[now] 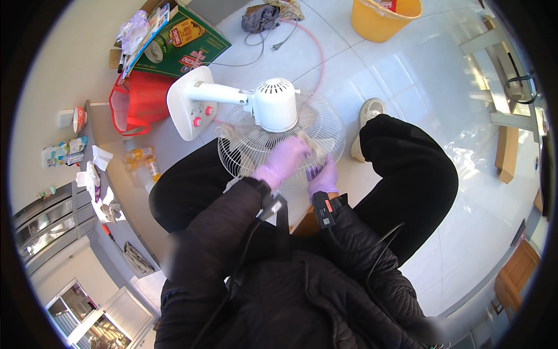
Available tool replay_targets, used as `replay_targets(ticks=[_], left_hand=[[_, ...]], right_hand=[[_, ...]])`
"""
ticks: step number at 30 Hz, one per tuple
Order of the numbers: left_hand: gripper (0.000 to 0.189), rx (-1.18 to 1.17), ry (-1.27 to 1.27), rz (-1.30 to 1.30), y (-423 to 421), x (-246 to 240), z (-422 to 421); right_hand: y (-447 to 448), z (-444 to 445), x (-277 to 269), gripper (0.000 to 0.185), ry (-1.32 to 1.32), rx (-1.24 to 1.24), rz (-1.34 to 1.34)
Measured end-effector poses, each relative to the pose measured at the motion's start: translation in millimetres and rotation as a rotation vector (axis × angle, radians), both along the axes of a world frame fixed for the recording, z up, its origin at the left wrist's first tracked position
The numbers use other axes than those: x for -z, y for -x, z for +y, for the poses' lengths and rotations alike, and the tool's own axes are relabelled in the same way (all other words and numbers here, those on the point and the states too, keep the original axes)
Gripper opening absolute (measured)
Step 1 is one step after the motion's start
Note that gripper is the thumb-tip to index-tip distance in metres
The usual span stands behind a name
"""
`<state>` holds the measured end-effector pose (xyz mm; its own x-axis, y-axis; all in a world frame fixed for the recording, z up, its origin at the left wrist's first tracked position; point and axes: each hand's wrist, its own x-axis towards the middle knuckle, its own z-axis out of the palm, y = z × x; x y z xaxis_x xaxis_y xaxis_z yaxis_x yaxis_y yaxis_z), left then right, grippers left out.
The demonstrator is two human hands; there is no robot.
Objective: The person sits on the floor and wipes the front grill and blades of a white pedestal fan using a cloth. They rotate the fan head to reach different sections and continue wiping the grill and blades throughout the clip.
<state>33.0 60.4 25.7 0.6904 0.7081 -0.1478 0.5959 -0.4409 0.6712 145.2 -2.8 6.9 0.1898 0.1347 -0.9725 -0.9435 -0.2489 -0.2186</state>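
A white electric fan lies on its side between my legs, its wire grille (pixel 235 150) facing away from its motor housing (pixel 274 104). Pink knobs stand out on its base (pixel 185 102), at the left. My left hand (pixel 283 161), in a thin purple glove and blurred, presses a pale cloth (pixel 320 146) against the back of the grille. Close by, my right hand (pixel 324 176), gloved alike, grips the grille's near-right rim, its thumb pointing up. The fingers of both hands are partly hidden by the wires and the cloth.
Left of the fan stand a red bag (pixel 141 100) and a green carton (pixel 183 48). Drink bottles (pixel 146 161) lie near my left knee. A power cord (pixel 257 63) trails over the tiled floor by dark rags (pixel 260 19). A yellow bin (pixel 383 22) stands beyond.
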Motion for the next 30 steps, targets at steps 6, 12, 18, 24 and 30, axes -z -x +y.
replay_targets(ticks=[6,12,18,24,30], left_hand=[[0.016,-0.141,-0.102,0.013,22.4,-7.6,-7.8],[0.013,-0.155,-0.165,0.131,44.7,-17.7,0.3],[0.014,0.039,-0.111,0.102,51.1,-49.3,-51.9],[0.016,-0.095,-0.205,0.118,51.4,-56.9,-59.8],[0.01,-0.14,-0.237,0.117,1.7,-32.7,-39.6]], right_hand=[[1.6,-5.3,3.8,0.034,0.002,-0.042,0.041],[-2.6,-4.2,1.8,0.039,0.011,-0.062,0.011],[-2.5,-2.5,1.1,0.042,0.007,-0.063,-0.035],[2.7,-6.5,2.8,0.035,-0.087,-0.01,-0.021],[-7.5,-17.8,14.7,0.022,-0.185,0.074,0.059]])
